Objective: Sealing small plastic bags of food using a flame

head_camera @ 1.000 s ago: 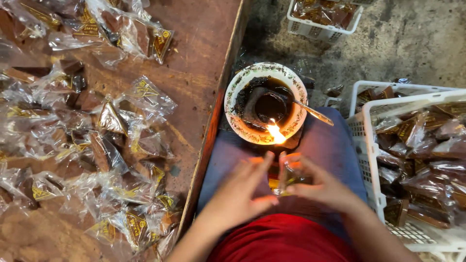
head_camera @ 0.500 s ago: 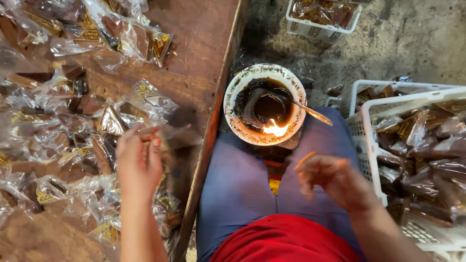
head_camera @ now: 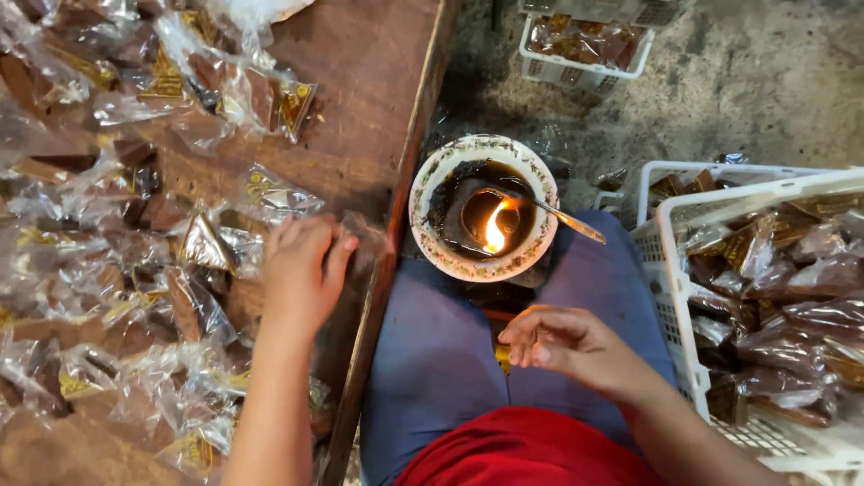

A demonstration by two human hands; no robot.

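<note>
The left hand (head_camera: 301,270) lies palm down on the heap of clear plastic packets (head_camera: 135,261) that covers the wooden table (head_camera: 360,90), its fingers spread and resting on a packet near the table's right edge; whether the fingers have closed on that packet cannot be told from this view. Each packet holds a brown slab and a small yellow label. The right hand (head_camera: 562,346) hangs loosely over the lap, above the blue trousers (head_camera: 432,360), with the fingers curled and slightly apart and nothing visible between them. The two hands are well apart, one on the table and one over the knees. Just ahead of the knees stands a round white bowl (head_camera: 432,243) with dark residue inside and a small flame (head_camera: 495,229) burning at its middle; a metal spoon (head_camera: 562,216) rests across its right rim. To the right sits a white plastic crate (head_camera: 670,297) filled with more packets, and a smaller white basket (head_camera: 585,72) with packets stands farther off on the concrete floor (head_camera: 756,90).
</note>
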